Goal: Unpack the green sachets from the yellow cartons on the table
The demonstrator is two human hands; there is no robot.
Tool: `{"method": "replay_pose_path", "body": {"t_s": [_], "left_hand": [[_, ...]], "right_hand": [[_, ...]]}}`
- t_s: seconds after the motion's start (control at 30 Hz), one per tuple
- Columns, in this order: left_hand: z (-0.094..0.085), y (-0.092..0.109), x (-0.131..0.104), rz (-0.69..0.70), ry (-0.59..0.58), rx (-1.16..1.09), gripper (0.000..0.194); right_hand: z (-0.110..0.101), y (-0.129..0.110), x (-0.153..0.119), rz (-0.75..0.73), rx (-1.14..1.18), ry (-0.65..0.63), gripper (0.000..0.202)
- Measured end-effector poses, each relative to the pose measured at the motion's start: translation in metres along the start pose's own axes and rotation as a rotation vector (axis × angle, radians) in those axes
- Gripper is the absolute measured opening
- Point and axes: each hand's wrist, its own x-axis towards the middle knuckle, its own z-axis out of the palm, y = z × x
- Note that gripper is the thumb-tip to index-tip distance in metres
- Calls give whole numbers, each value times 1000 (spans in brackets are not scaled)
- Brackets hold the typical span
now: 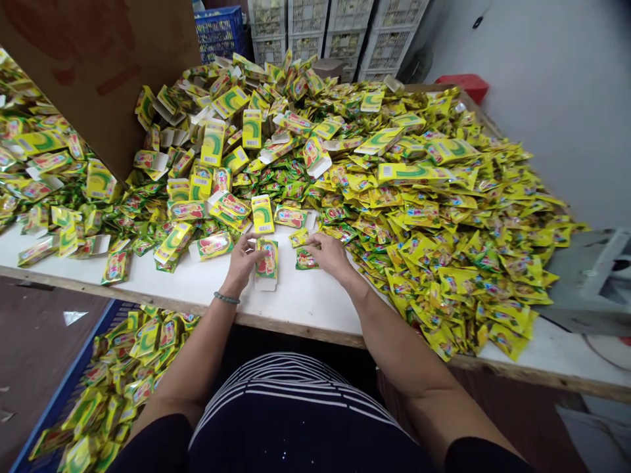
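A small green and yellow carton (267, 264) lies on the white table in front of me, its white end flap open toward me. My left hand (240, 263), with a green bracelet at the wrist, grips this carton by its left side and top. To the right, my right hand (329, 255) pinches a small green sachet (305, 260) against the tabletop. A yellow sachet (298, 238) lies just beyond those fingertips. Another yellow carton (262, 214) sits just behind the one in my left hand.
A large heap of yellow sachets (458, 223) covers the table's right side. Cartons (213, 141) pile up at the back and left, beside a tall cardboard sheet (98, 72). A blue crate (73, 374) of filled cartons stands below the table edge. White crates (305, 26) are stacked behind.
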Motion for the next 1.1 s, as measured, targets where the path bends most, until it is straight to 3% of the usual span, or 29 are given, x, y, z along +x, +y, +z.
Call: {"method": "replay_pose_path", "body": {"t_s": [0.07,0.17,0.23,0.37,0.43,0.5,0.6,0.67,0.77,0.87,0.97,1.1], "left_hand": [[-3,-4,3,52,82,65,39],[-13,-5,1,100,239,177,39],[-23,2,-7,93,296,384,42],[-40,25,-31,15,208,1070,50],[-41,34,-39,80,127,1310,53],[-35,37,-39,219,-22,1397,58],[-21,33,-32,330,-332,1390,65],[-14,28,-27,304,-427,1397,66],[-11,25,-23,214,-392,1391,63],[-12,26,-21,113,-313,1284,53],[-11,25,-17,85,-264,1000,49],[-2,20,-10,46,-268,532,54]], "right_hand": [[-3,-1,0,-14,17,5,8],[-8,-2,-1,-83,-29,81,5],[-9,-3,0,-112,-96,141,7],[-1,-3,8,-108,-232,208,15],[7,-4,14,-112,-308,198,21],[13,-7,17,-100,-376,158,25],[17,-12,16,-29,-394,108,33],[18,-14,14,7,-371,101,40],[17,-10,12,-13,-311,87,42],[13,-5,12,-66,-170,115,26],[3,-3,12,-46,53,138,16],[-19,-2,8,33,206,63,17]]}}
